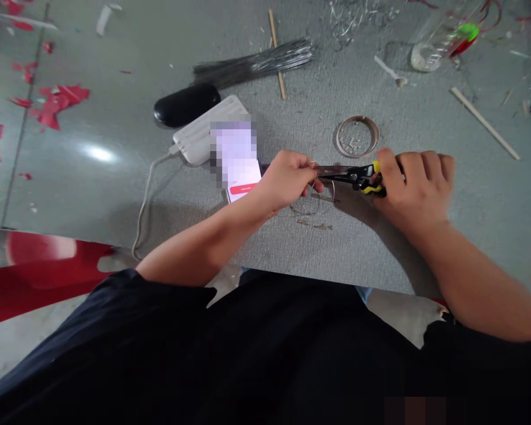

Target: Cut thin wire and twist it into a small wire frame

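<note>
My right hand [420, 186] is wrapped round the black and yellow handles of long-nosed pliers [351, 176], which point left. Their jaw tips meet the fingertips of my left hand [287, 180], pinched on a thin curved metal wire [334, 190]. The wire loops out below the jaws; its gripped part is hidden by my fingers. Beneath the hands, a few more thin wire pieces [307, 205] and small brownish bits [321, 226] lie on the grey table [283, 251]. Just above the pliers sits a round ring-shaped holder [357, 154] with tiny pale bits inside.
Left of my hands lie a lit phone [236, 159], a white power strip [194, 139] with its cable, and a black case [188, 103]. Farther back are a bundle of straight wires [256, 64], a wooden stick [282, 85], a small white spoon [387, 69] and a clear bottle [429, 56].
</note>
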Demonstrator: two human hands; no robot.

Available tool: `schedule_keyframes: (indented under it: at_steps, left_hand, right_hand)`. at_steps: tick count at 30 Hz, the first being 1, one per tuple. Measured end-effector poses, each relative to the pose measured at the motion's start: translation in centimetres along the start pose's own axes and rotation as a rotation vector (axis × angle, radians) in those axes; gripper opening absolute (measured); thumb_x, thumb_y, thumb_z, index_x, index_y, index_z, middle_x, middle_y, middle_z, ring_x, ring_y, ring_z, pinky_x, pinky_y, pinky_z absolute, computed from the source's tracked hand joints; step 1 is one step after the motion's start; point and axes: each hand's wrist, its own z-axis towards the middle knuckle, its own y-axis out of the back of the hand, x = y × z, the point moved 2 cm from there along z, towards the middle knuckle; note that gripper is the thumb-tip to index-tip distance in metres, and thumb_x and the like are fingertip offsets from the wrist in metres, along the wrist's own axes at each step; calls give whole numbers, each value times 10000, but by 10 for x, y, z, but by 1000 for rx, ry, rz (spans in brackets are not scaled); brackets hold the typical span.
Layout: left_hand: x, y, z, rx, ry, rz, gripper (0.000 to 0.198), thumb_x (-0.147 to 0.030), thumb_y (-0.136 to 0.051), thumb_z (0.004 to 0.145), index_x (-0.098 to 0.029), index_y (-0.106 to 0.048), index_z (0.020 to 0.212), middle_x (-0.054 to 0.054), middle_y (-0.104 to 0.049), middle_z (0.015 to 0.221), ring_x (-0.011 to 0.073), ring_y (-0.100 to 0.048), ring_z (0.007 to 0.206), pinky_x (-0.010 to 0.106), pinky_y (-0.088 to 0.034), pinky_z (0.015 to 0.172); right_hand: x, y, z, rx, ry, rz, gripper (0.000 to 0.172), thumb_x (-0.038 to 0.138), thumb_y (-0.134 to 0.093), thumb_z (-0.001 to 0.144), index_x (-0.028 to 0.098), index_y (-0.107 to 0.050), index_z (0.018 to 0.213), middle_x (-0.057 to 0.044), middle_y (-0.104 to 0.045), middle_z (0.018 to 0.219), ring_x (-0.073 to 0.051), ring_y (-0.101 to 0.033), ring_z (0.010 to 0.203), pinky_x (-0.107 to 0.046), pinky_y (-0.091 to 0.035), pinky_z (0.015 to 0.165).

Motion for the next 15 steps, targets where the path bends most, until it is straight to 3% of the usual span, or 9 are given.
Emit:
schedule_keyframes:
  at_steps: [6,11,15]
  left_hand:
    - [-5,-1,-2,-20,54,-27,277,-306,-918,1153,-215,-759,945,120,-882,873,170,-706,676,359,-563,657]
    - [-5,-1,0,-8,58,-89,291,-251,-892,1152,-212,-741,906,138,-902,904,175,-740,716,358,-546,687]
    - [-5,-2,-1,-22,54,-110,309,-208,-856,1156,-215,-732,873,134,-908,910,171,-743,725,369,-573,720]
  right_hand:
    - [-1,-2,-1,9,6,53,782,477,-774,1150,370,-665,1917,-225,-803,1390,-612,-726,1434,-867,-535,1234]
    - [-2,-3,-1,-32,-7,89,790,539,-779,1138,397,-674,1908,-200,-794,1316,-592,-739,1409,-841,-553,1216]
    - [-6,-6,-1,-36,-9,42,757,464,-695,1195,372,-657,1946,-210,-810,1373,-561,-738,1409,-812,-536,1235]
